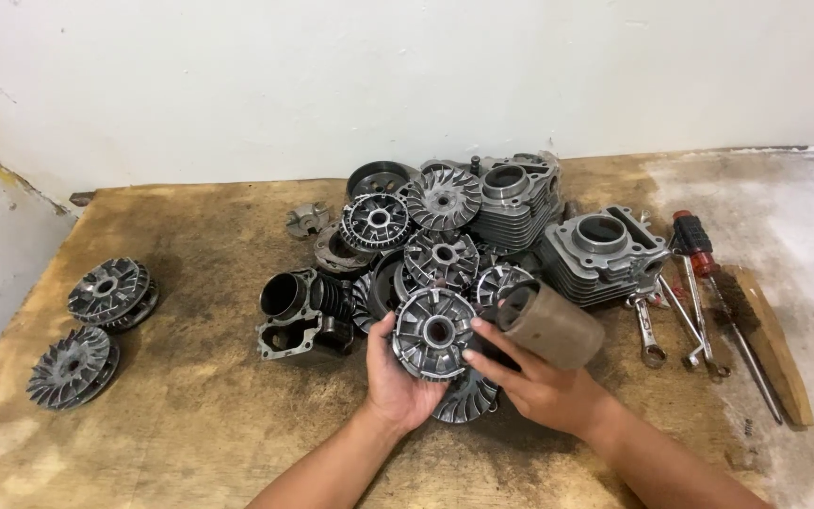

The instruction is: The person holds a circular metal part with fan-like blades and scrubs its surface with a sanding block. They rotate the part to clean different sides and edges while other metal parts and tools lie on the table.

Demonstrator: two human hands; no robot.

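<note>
L hand [396, 377] + R hand [539, 382] hold finned pulley disc [433, 333] — R also w/ sandpaper roll [550, 325].

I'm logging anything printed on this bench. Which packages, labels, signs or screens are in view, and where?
None in view: no package, label, sign or screen.
Only bare metal parts lie on the wooden table.
The left hand holds a finned metal disc; the right hand holds a plain brown roll.

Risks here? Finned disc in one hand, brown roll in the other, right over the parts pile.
1. The left hand grips the finned disc only by its rim; it could slip onto the pile.
2. The right hand holds the brown roll while touching the disc, so its grip is split.
</note>
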